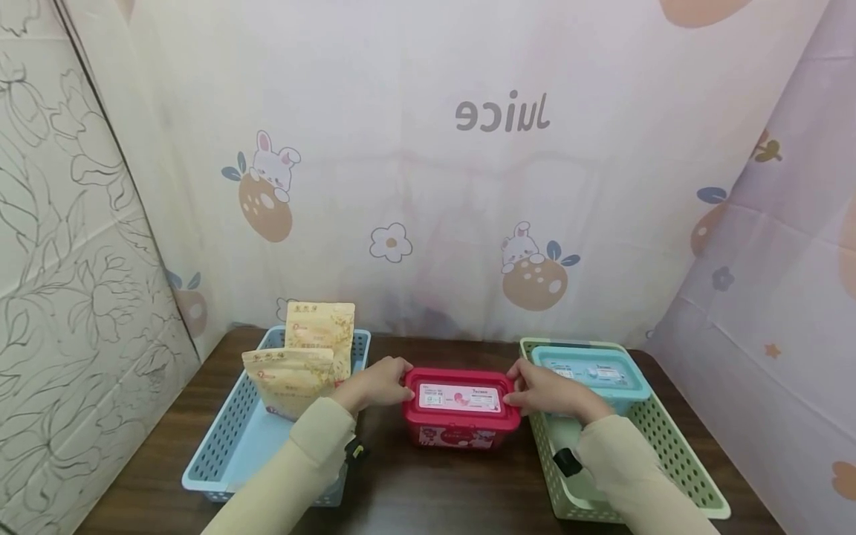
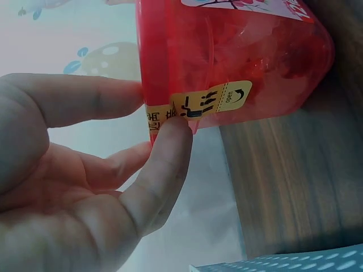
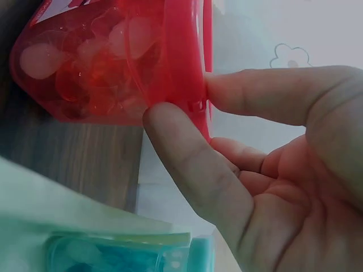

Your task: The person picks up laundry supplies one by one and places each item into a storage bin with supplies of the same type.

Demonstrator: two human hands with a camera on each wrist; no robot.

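A red lidded tub of what look like laundry pods is in the middle, between two baskets. My left hand pinches the left end of its lid rim, thumb and fingers bent over the edge. At the opposite end my right hand grips the rim the same way. In the left wrist view a yellow sticker marked "open" runs down the tub's side from the lid, beside a fingertip. Rounded pods show through the clear red wall in the right wrist view. Whether the tub touches the table cannot be told.
A blue basket on the left holds two yellow pouches. The green basket on the right holds a turquoise lidded tub. Both stand on a dark wooden table, with a printed curtain behind.
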